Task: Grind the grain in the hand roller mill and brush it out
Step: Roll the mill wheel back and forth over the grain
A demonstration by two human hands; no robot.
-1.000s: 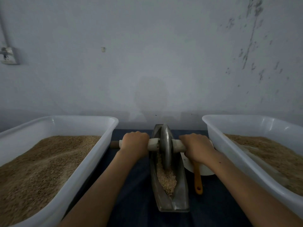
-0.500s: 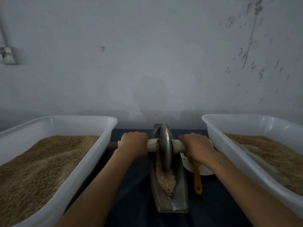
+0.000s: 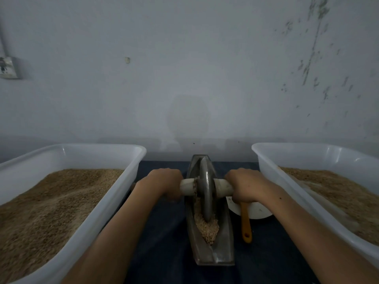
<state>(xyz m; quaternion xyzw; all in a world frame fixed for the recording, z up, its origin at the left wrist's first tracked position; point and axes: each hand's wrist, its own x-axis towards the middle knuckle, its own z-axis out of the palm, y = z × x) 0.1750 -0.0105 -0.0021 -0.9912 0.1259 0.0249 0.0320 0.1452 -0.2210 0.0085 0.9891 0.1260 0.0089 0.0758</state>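
A metal boat-shaped trough (image 3: 223, 244) lies lengthwise on the dark cloth between two tubs. A grey metal wheel (image 3: 205, 189) stands upright in it on a pale wooden axle (image 3: 187, 187). My left hand (image 3: 164, 184) grips the axle's left end and my right hand (image 3: 245, 185) grips the right end. Crushed grain (image 3: 207, 227) lies heaped in the trough just in front of the wheel. An orange-handled tool (image 3: 245, 224), its head hidden, rests in a white bowl (image 3: 260, 211) right of the trough.
A white plastic tub (image 3: 131, 160) holding brown grain stands on the left, and a second white tub (image 3: 266, 158) with grain on the right. A grey wall rises directly behind them. Dark cloth (image 3: 164, 238) shows between tubs and trough.
The wheel has rolled slightly nearer along the trough with both hands on the axle. The grain heap in front of it has shifted a little.
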